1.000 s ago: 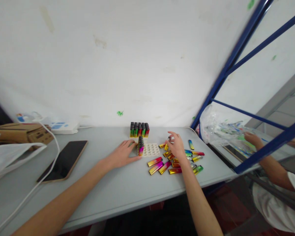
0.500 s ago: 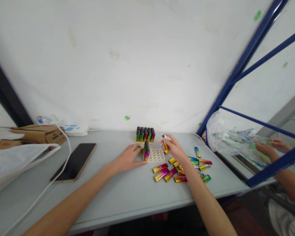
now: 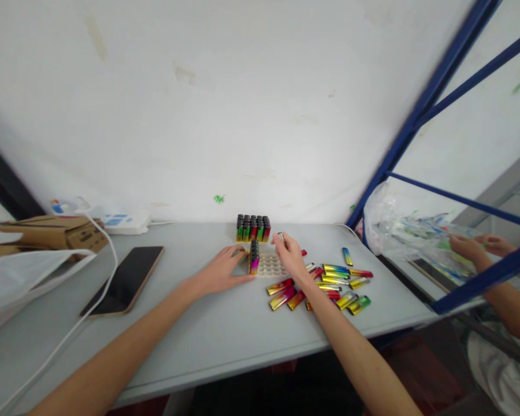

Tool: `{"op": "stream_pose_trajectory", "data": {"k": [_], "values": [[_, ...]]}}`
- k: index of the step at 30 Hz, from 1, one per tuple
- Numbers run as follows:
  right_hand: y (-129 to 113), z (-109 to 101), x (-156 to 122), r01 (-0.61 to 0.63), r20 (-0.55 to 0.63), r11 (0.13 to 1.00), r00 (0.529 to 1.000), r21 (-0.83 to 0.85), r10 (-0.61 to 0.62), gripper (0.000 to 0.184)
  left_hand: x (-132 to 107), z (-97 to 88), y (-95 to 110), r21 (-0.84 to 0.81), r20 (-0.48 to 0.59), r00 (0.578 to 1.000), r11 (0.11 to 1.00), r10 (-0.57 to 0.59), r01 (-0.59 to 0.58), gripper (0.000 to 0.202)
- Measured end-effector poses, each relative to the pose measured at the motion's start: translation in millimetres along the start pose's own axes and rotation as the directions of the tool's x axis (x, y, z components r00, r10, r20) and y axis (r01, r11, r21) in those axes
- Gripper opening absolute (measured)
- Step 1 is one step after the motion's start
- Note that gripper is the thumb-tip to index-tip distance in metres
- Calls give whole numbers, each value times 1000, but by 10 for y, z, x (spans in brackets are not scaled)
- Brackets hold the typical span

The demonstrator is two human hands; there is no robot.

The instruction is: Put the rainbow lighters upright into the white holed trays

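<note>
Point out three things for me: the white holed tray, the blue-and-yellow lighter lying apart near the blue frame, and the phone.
White holed tray (image 3: 268, 266): head view, its bare top.
Blue-and-yellow lighter (image 3: 347, 256): head view, middle of its body.
Phone (image 3: 130, 279): head view, its dark screen.

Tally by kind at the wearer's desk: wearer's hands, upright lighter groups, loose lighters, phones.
Left hand and right hand: 2
Back block and front row of upright lighters: 2
Phone: 1
Loose lighters: overlapping, partly hidden; left out
Total: 5
</note>
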State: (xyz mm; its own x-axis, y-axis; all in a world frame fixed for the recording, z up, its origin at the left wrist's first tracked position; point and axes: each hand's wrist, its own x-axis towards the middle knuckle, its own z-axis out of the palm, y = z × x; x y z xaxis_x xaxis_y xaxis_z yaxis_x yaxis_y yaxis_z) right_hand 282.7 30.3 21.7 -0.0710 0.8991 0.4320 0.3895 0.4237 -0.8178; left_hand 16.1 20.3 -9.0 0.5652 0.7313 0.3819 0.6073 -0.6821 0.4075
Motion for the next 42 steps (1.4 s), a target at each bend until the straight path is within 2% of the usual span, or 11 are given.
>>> {"op": "stream_pose_trajectory", "data": {"k": [4,9,12,14,17,22,29,32,36,39,42], "values": [[-27,-4,12,-60,-150,998,987,-26,56,62,2,-15,-23,2,12,1000,1000,-2,2,72],[-51,-21,18,-98,-195,993,977,-67,83,48,2,-42,-36,-2,14,1000,1000,-7,7,70],[-62,-18,14,-79,-182,993,981,-84,63,47,5,-14,-27,10,8,999,999,-31,31,75],[-69,-9,5,-45,-132,995,991,-87,33,48,15,30,-17,19,-11,999,999,-48,49,80],[-71,-4,-7,29,11,997,1000,-76,-29,44,39,101,-17,24,-43,996,996,-81,82,84],[-54,-32,0,185,132,965,978,-187,-162,38,58,106,-63,-30,-38,995,995,-93,92,84],[-4,-32,23,201,257,946,957,-256,-134,40,20,35,-108,-73,1,995,992,-99,99,85],[54,7,46,260,342,929,926,-262,-162,32,17,40,-114,-77,-2,995,993,-95,94,85],[116,76,100,350,375,875,901,-334,-217,16,19,54,-121,-93,-5,996,992,-86,85,86],[120,94,116,368,424,841,886,-397,-188,14,19,57,-127,-105,-9,996,991,-87,85,87],[119,-2,95,379,431,827,883,-416,-187,14,21,42,-120,-96,-8,997,992,-82,81,88]]}}
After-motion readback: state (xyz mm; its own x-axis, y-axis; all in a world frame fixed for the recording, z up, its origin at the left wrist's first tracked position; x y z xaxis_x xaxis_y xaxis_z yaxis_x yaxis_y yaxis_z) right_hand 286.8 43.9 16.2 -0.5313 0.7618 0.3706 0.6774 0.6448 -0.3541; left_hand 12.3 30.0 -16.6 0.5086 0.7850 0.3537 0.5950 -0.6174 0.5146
